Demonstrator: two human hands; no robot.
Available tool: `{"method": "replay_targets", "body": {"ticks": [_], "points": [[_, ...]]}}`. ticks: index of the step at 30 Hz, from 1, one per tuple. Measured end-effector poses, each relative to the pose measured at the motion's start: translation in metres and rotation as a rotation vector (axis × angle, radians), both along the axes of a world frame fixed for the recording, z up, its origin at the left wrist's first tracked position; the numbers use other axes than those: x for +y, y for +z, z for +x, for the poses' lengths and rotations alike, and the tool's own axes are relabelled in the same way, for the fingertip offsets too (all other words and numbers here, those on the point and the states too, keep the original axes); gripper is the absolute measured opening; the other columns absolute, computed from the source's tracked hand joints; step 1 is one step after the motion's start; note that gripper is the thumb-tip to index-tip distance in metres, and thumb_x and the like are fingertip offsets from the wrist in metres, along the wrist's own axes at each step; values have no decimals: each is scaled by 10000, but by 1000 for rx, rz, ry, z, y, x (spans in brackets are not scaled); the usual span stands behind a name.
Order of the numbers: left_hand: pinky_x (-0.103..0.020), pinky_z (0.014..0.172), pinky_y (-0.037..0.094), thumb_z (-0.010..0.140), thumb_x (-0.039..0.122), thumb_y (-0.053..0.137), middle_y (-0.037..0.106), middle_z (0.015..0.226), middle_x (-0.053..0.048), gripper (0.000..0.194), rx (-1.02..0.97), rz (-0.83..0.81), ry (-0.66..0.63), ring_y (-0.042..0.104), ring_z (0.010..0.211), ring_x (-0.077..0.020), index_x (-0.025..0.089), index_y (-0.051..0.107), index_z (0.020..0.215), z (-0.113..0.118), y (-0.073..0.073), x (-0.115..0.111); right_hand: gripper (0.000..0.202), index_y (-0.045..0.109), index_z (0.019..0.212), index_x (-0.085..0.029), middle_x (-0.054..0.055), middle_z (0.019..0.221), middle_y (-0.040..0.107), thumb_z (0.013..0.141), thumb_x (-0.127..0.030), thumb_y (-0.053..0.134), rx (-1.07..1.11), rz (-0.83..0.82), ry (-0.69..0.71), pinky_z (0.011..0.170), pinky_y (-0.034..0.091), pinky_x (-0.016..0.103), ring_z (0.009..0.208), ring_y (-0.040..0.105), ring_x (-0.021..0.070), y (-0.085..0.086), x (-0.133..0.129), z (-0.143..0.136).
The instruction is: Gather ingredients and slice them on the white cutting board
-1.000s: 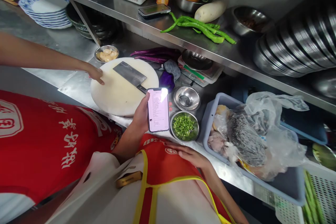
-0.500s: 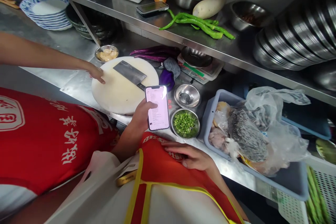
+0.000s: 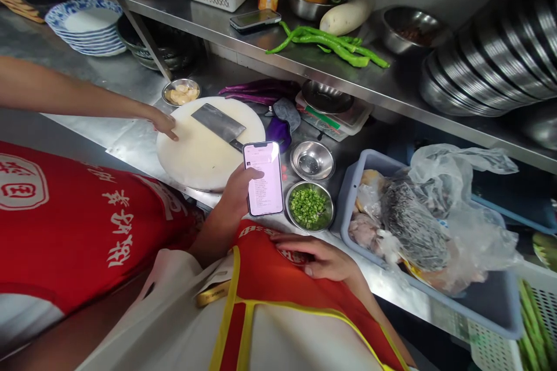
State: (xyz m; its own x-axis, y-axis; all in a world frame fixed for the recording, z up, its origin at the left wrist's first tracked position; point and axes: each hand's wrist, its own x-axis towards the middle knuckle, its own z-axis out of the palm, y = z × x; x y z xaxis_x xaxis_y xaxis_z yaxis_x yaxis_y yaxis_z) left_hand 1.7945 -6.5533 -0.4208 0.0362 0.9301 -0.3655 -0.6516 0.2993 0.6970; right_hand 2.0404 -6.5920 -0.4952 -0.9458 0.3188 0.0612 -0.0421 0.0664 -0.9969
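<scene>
Left hand (image 3: pixel 237 192): curled round phone (image 3: pixel 263 179), thumb over glossy screen; phone by round board's (image 3: pixel 191 153) near right edge
Right hand (image 3: pixel 328 258): half-open, flat on red cloth apron (image 3: pixel 282 287), right of board
Cleaver (image 3: pixel 219 122): rectangular metal blade, on board
Chopped greens (image 3: pixel 308 207): steel bowl (image 3: pixel 328 225), right of board

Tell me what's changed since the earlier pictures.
The left hand has moved its thumb from the edge of the phone onto its screen, where a dark icon now sits near the top instead of the bottom. The right hand still rests on the apron. The cleaver and another person's hand stay on the cutting board.
</scene>
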Motion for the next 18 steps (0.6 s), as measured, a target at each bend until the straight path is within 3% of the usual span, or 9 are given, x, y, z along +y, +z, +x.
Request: {"method": "replay_targets", "body": {"ticks": [6,9,14,18], "points": [[-402,759,567,529,217,703,781,905,-130,578,-9,-24,-2,739,807,-309,112,677,1096,0,-5,0,606,555,1487,-277,127,1588,468,943,-538,609,-64,-20,-36,1228,321,502,1476,438,304,0,-7,4],[-382,741,559,501,226,692,776,862,-113,530,-44,-18,4,731,765,-291,112,699,1018,2,-9,-5,541,657,1388,-302,127,1498,574,913,-560,637,-199,-127,-200,1201,358,548,1395,532,337,-4,-16,5],[-365,820,534,550,324,758,771,950,-136,553,-180,6,-90,724,844,-265,102,697,1053,10,-23,-16,551,756,1228,-268,138,1275,729,810,-625,731,-129,-671,-580,1182,383,598,1208,677,353,-35,-15,-12],[-356,817,518,602,512,808,762,958,-157,643,-111,18,-95,707,856,-257,91,695,1075,27,-32,-33,394,810,1047,-315,65,1192,772,705,-500,866,57,-966,-694,1190,398,561,1153,711,318,-53,-7,-34]]}}
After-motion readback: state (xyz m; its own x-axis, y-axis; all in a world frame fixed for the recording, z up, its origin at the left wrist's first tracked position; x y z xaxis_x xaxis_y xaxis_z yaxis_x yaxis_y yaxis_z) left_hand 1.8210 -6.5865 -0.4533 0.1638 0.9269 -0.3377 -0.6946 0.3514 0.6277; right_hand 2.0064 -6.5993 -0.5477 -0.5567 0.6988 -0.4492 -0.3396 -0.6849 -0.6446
